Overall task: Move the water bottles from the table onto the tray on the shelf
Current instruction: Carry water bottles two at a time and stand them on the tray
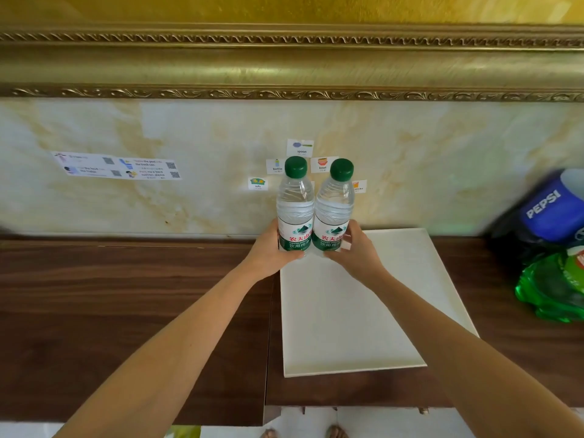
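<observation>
while upright over tray [395,311], bottles [313,213] clasped between both hands' fingers [292,255].

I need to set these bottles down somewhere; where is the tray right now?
The white tray lies flat on the dark wooden shelf, right of centre, directly below both held bottles, left of the Pepsi bottle.

Two clear water bottles [313,210], green caps, white-and-green labels with red lettering. Cream-white tray [363,311] seen on dark brown wood-grain shelf [126,295]. Blue Pepsi bottle [550,207] and green bottle [556,286] noted at shelf's right edge. Wall [442,159] marbled cream and yellow; gold scroll-patterned frame [284,67].
</observation>
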